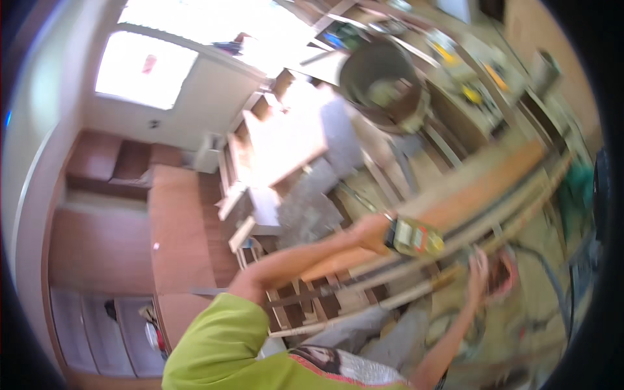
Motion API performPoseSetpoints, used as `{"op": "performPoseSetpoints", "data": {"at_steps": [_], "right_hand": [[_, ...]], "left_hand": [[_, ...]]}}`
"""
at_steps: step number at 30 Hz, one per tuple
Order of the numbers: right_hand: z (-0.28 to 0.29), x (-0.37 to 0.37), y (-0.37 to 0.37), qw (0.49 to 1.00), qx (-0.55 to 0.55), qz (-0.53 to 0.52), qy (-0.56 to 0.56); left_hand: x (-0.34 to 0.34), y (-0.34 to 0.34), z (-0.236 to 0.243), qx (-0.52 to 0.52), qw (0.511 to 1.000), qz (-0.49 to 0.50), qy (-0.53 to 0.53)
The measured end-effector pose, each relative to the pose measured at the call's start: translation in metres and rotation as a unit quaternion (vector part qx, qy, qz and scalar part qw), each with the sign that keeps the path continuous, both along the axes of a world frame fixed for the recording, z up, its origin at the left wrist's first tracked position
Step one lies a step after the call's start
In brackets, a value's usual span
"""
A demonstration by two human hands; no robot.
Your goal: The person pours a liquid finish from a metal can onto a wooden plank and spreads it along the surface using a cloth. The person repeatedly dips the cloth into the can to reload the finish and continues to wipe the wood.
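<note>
The left hand point(372, 233) reaches out from a lime-green sleeve point(218, 338), its fingers closed around the black end of a squat yellow-and-black container point(418, 239), which sticks out to the right of that hand; blur hides whether it is a bottle or a tub. The right hand point(478, 266) is lower and to the right of the left one, near the container but apart from it, fingers pointing up and away from the body; whether they grip anything cannot be made out. Just right of the right hand is a pinkish-red object point(509, 276), too smeared to identify, and farther right a dark cable point(554, 276) curves downward. Under and beyond the left hand runs a long orange-brown wooden board point(484, 188), stretching up to the right, and nearer the body, below the left hand, lies a slatted wooden frame point(416, 298). To the left of the left hand, a little farther off, is a mottled grey sheet point(309, 208). A dark bucket point(364, 70) stands well beyond the left hand, with a yellow tool point(471, 95) to its right. Far left of both hands are a reddish-brown cabinet point(179, 221) and, above it, a bright window point(146, 68).
</note>
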State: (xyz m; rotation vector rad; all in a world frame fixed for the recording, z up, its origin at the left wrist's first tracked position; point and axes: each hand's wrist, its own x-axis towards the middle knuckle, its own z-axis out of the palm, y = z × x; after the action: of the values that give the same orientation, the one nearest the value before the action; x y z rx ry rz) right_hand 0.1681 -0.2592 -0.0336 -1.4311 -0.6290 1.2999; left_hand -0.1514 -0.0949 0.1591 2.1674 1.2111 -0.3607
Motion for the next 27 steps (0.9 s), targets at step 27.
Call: {"op": "performPoseSetpoints", "data": {"at_steps": [27], "right_hand": [[0.000, -0.070, 0.011, 0.989, -0.026, 0.140, -0.033]], "left_hand": [[0.022, -0.021, -0.001, -0.033, 0.979, -0.016, 0.201]]}}
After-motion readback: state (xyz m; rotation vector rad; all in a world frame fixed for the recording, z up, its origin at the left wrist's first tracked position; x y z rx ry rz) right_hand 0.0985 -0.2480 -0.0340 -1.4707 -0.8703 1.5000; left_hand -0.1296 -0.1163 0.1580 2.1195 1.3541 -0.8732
